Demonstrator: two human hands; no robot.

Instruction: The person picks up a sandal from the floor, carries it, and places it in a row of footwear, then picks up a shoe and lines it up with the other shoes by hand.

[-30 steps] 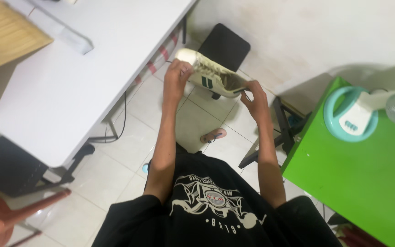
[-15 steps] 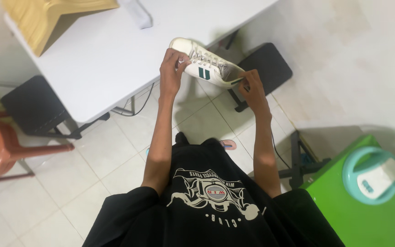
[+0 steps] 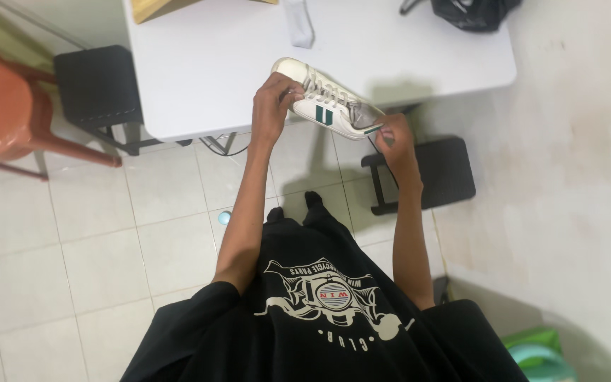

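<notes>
Both arms stretched fwd, elbows slightly bent, forearms bare. Left hand [image 3: 275, 99] raised, fingers curled shut in a grip, wrist bent a bit. Right hand [image 3: 394, 141] lower & further right, fingertips pinched together.

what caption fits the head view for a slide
Both hands, left hand and right hand, hold a white sneaker over a white table.

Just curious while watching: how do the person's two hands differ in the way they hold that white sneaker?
The left hand grips the white sneaker near its toe, fingers wrapped over the laced front; the right hand pinches only the heel end. The left hand sits over the edge of the white table, while the right hand hangs past it, above the tiled floor. Both are bare and closed on the same shoe.
</notes>
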